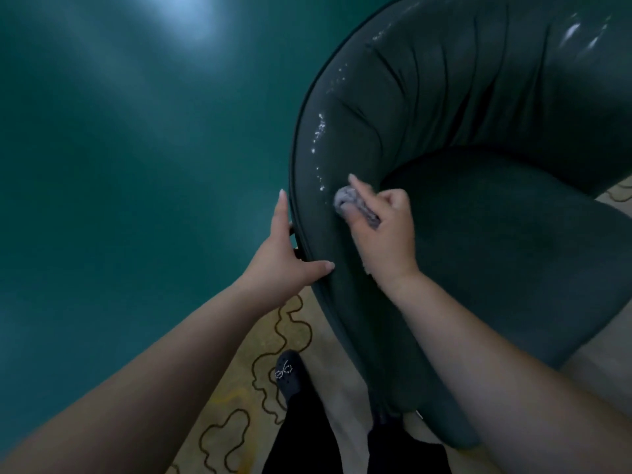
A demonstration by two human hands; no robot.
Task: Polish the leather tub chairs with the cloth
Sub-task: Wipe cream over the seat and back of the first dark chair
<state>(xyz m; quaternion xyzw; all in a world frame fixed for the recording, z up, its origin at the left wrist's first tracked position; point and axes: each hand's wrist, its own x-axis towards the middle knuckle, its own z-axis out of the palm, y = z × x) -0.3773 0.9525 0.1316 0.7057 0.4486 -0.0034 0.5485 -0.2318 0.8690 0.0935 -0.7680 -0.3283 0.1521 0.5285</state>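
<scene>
Now the right hand grips the balled-up cloth against the inside of the dark tub chair arm, while the left hand lies flat on its rim, so rub small firm circles up toward the wet shiny spots.

Lounge; patterned carpet; tub chair

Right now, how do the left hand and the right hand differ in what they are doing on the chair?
The left hand holds no cloth; its thumb and fingers straddle the piped outer rim of the chair. The right hand grips a bunched grey cloth and presses it against the inner side of the armrest, index finger extended. The left sits on the edge, the right further inside. Both touch the same armrest.
</scene>
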